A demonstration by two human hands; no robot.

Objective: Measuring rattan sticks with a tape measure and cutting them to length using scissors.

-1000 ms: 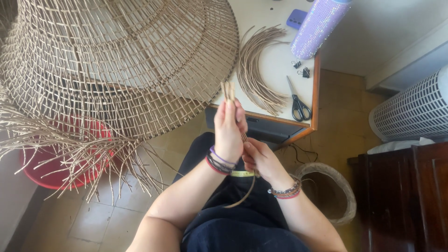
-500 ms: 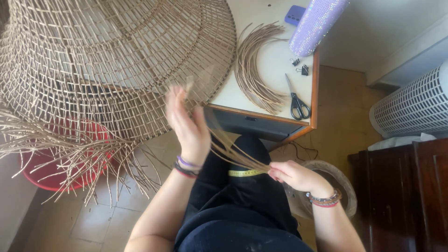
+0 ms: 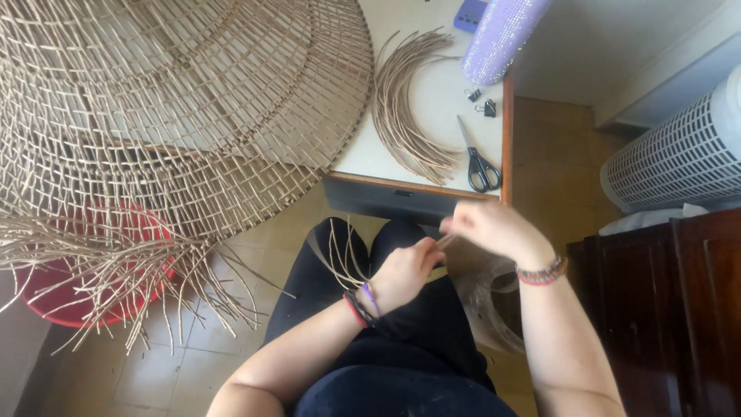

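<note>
Left hand: forearm angled up from 7 o'clock, fingers pinched on thin rattan strands fanning toward 10 o'clock over the lap. Right hand: blurred, closed on the strands' end, touching the left at 2 o'clock.

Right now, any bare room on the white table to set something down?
Yes: the strip of table between the curved reed bundle and the scissors. It is crowded on the left under the big woven frame and at the right by the binder clips.
</note>
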